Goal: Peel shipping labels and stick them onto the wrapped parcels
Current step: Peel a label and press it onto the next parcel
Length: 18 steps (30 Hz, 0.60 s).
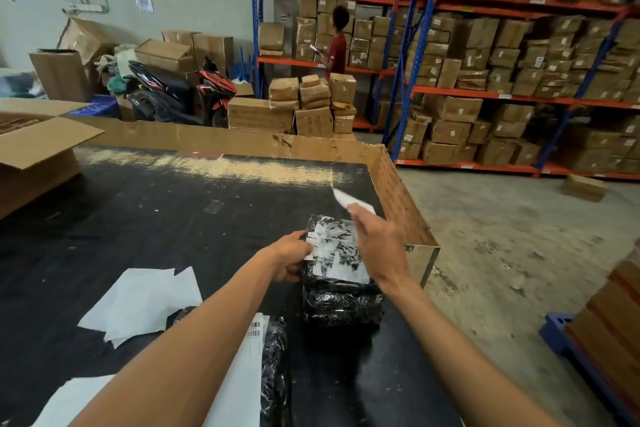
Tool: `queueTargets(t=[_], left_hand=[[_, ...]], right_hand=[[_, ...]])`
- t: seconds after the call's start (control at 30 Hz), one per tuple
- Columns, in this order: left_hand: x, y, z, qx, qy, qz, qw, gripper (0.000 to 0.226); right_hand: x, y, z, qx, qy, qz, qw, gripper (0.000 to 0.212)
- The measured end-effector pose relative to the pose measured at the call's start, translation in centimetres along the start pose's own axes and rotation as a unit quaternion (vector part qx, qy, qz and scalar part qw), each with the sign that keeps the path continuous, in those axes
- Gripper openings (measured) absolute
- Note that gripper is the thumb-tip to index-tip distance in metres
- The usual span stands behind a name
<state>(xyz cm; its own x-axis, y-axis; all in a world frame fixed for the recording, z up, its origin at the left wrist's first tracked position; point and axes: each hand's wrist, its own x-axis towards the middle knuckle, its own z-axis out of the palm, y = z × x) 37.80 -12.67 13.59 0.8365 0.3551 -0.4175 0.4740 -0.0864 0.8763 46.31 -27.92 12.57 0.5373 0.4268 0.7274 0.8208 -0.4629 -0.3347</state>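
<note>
From the head view I see a black wrapped parcel (341,288) on the black table (145,218), near its right edge, with a white label (337,250) lying on its top. My left hand (291,258) curls around the parcel's left side and touches the label's edge, and my right hand (379,246) is lifted just over the parcel, pinching a white strip (349,199) of paper in its fingertips. White sheets (142,302) lie on the table to the left, and another parcel (275,371) lies nearer me.
</note>
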Motion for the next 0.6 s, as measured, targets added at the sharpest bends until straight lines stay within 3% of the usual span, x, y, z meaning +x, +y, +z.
queueTargets(t=[0.07, 0.4, 0.6], left_hand=[[0.0, -0.2, -0.2, -0.024, -0.006, -0.008, 1.0, 0.044], [0.0, -0.3, -0.5, -0.04, -0.028, -0.023, 0.999, 0.048], [0.2, -0.6, -1.2, -0.017, -0.048, -0.025, 0.998, 0.047]], right_hand=[[-1.3, 0.0, 0.9, -0.035, -0.051, -0.046, 0.997, 0.027], [-4.2, -1.0, 1.7, -0.124, -0.077, -0.133, 0.98, 0.03], [-4.4, -2.4, 1.4, -0.121, -0.099, -0.092, 0.983, 0.009]])
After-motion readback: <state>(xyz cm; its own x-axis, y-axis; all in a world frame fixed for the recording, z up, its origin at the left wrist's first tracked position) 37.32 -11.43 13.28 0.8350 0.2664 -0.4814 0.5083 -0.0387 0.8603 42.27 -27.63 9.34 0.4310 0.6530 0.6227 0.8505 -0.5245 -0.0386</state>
